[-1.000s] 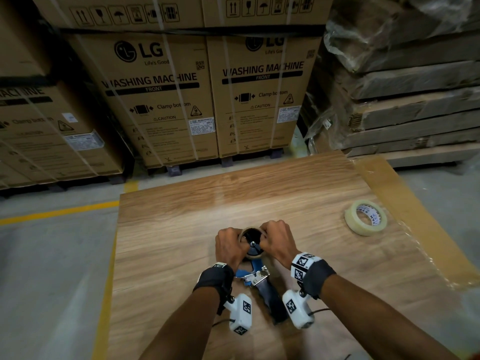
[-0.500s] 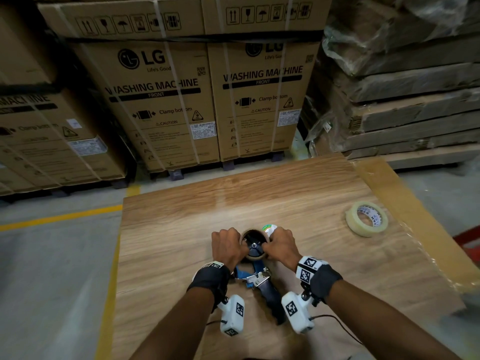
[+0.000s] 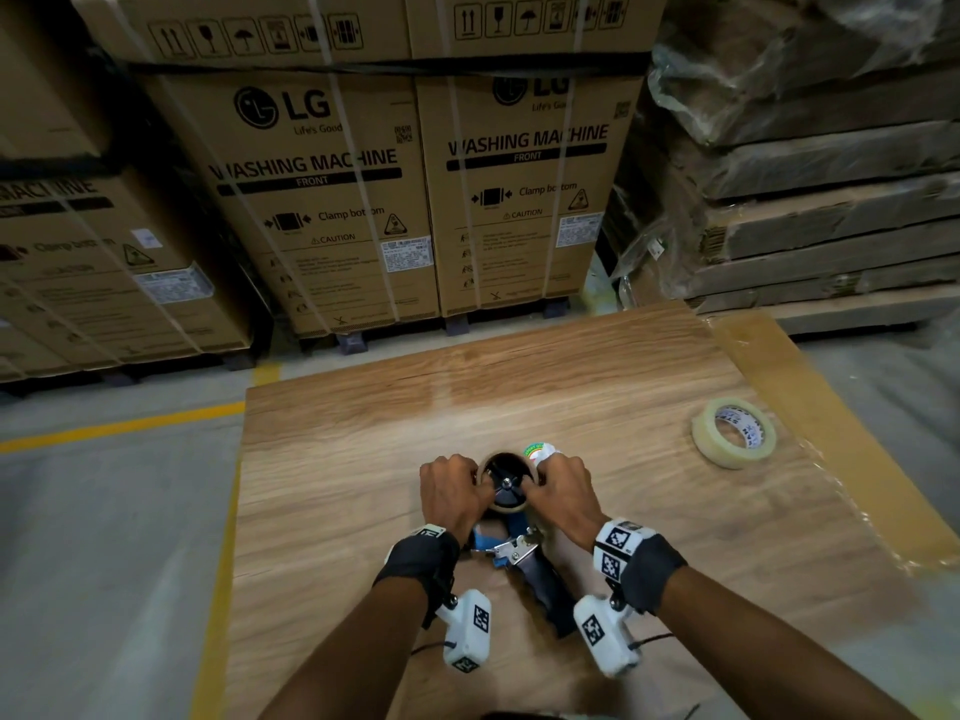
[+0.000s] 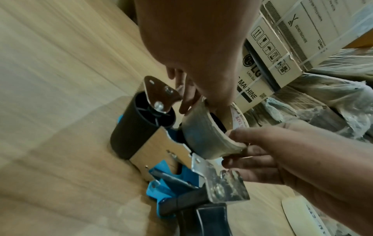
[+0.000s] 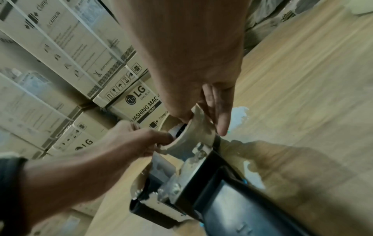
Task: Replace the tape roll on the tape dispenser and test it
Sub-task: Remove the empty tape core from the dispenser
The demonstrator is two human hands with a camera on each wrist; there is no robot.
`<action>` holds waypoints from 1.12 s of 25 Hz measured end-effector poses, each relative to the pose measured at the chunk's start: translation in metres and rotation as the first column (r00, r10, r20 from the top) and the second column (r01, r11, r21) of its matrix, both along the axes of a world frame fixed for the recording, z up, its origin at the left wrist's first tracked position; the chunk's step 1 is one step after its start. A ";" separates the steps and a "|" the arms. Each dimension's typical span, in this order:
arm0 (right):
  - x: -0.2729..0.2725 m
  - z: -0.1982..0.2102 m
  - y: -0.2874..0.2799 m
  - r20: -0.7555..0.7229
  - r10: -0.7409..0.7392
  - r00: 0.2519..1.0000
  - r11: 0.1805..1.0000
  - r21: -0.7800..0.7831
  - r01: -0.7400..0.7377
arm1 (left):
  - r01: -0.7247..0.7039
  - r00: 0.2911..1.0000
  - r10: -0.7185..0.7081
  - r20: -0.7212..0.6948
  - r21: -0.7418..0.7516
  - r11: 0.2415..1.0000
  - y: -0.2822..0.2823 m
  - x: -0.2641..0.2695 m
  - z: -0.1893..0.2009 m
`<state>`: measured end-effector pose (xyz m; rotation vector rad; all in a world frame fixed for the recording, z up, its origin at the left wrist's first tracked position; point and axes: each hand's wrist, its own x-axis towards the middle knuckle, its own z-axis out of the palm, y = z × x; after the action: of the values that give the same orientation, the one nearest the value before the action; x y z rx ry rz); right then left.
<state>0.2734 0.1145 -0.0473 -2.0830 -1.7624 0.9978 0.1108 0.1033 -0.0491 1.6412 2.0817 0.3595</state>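
Observation:
A blue and black tape dispenser (image 3: 537, 576) lies on the wooden table (image 3: 363, 459) in front of me. A thin, worn tape roll (image 3: 506, 506) sits around its black hub (image 3: 505, 475). My left hand (image 3: 480, 478) pinches the roll's left rim and my right hand (image 3: 535, 483) pinches its right rim. The left wrist view shows the worn tape roll (image 4: 203, 132) bent between my left hand's fingers (image 4: 187, 99) and my right hand (image 4: 262, 153), beside the black roller (image 4: 137, 129). A fresh clear tape roll (image 3: 733, 432) lies flat at the table's right.
Strapped washing machine cartons (image 3: 322, 200) stand on pallets behind the table. Wrapped flat cardboard stacks (image 3: 805, 210) fill the back right. A tan strip (image 3: 810, 407) runs along the table's right edge. Grey floor with a yellow line (image 3: 119, 423) lies to the left.
The worn roll has shifted on the hub under both hands, and a white and green printed patch now shows beyond my right hand. The fresh roll has not moved.

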 end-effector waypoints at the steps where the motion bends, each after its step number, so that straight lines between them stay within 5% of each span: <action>1: 0.002 -0.001 0.003 -0.019 -0.006 1.000 0.999 -0.033 0.006 | -0.044 0.998 0.044 0.041 -0.005 0.999 -0.001 -0.002 0.001; 10: -0.007 0.017 0.022 -0.022 0.007 1.000 0.985 -0.172 -0.011 | -0.122 0.986 0.144 0.088 -0.220 0.968 0.005 0.005 0.007; 21: 0.006 0.001 0.030 -0.075 0.038 0.996 0.979 -0.196 -0.052 | -0.110 0.993 0.114 0.001 -0.241 0.964 0.012 0.006 0.011; 24: 0.020 -0.006 0.024 -0.158 0.065 0.985 0.979 -0.180 -0.093 | -0.131 0.979 0.162 0.120 -0.237 0.963 0.004 0.001 0.006; 28: 0.030 -0.001 0.019 -0.220 0.302 0.928 0.948 -0.037 -0.317 | -0.105 0.901 0.187 0.391 -0.222 0.969 -0.002 -0.006 -0.001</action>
<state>0.3035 0.1334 -0.0483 -1.6885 -2.0048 1.3315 0.1050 0.1011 -0.0497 1.1772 1.8545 0.4859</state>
